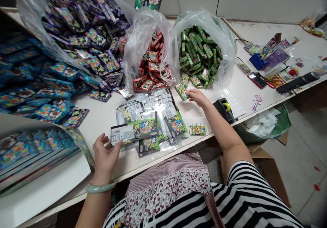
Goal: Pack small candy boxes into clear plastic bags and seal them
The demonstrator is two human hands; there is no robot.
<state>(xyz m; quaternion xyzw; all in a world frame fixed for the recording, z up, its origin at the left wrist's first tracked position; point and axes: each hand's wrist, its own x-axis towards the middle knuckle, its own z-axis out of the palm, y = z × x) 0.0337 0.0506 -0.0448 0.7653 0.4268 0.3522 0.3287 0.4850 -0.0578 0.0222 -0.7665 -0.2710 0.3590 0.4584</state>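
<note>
My right hand pinches a small green box in front of the bag of green boxes. At the left, my left hand has its fingers apart, the thumb tip by the lower edge of a flat dark packet with a white label. That packet lies over several clear sleeves and black-and-green packets spread on the table. Another small green box rests near the table's front edge, to the right of the packets. Whether my left thumb touches the packet, I cannot tell.
Red boxes fill a clear bag; purple packets and blue packets are heaped left. A white box stands front left. To the right are a tape dispenser, a phone, scissors and a black case.
</note>
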